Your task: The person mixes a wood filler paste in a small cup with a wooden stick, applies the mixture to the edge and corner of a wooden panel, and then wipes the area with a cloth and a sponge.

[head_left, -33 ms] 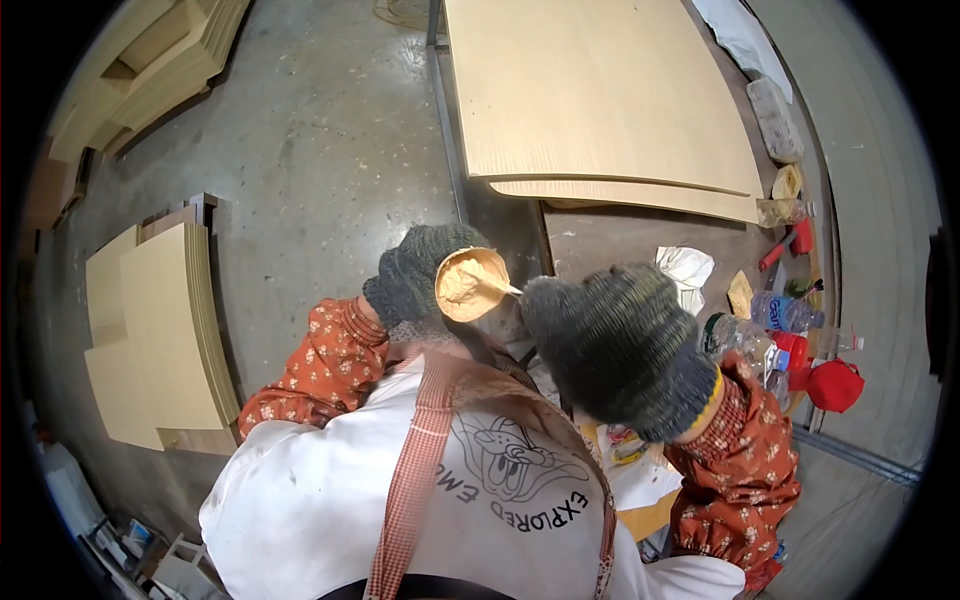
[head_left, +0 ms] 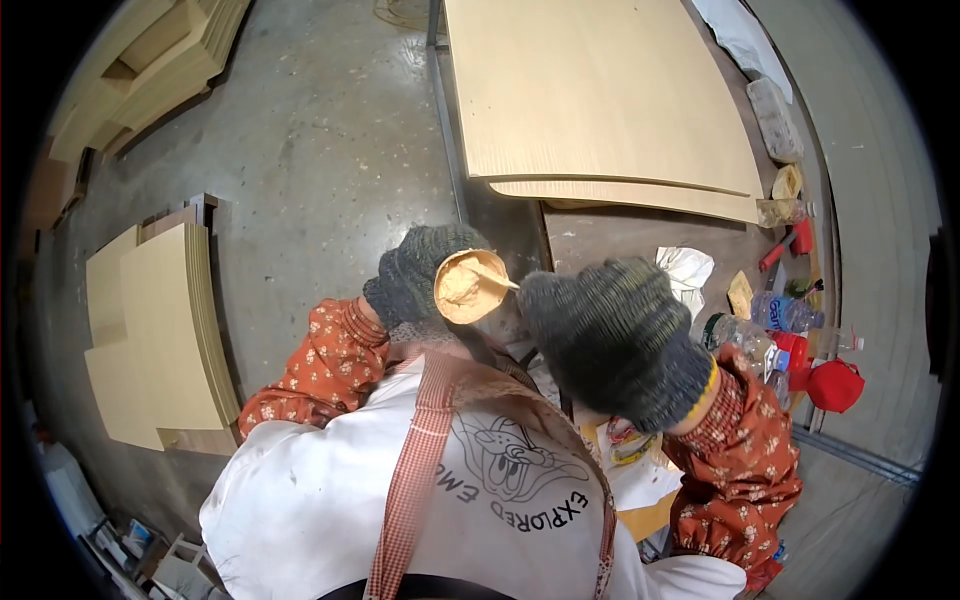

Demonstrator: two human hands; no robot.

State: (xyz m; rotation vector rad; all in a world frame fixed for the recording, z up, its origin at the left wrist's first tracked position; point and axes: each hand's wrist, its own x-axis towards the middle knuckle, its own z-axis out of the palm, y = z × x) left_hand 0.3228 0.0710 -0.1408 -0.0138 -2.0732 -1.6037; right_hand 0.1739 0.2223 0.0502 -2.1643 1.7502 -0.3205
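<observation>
My left hand, in a dark grey knitted glove, is wrapped round a small cup tipped so that its mouth faces me. Thick tan paste lies inside it. From the right, my right hand, gloved the same way, grips a thin paste-smeared stick. The stick's far end is in the cup, against the paste, while its held end is hidden by the glove. Both hands are in front of my chest, just short of the bench.
Large pale wood panels lie on the brown bench. Along its right side are a crumpled white bag, a red-handled tool, plastic bottles and a red round object. More panels are stacked on the left.
My right hand has shifted slightly left and up, and more of the stick now shows across the paste. My left hand and the cup have hardly moved.
</observation>
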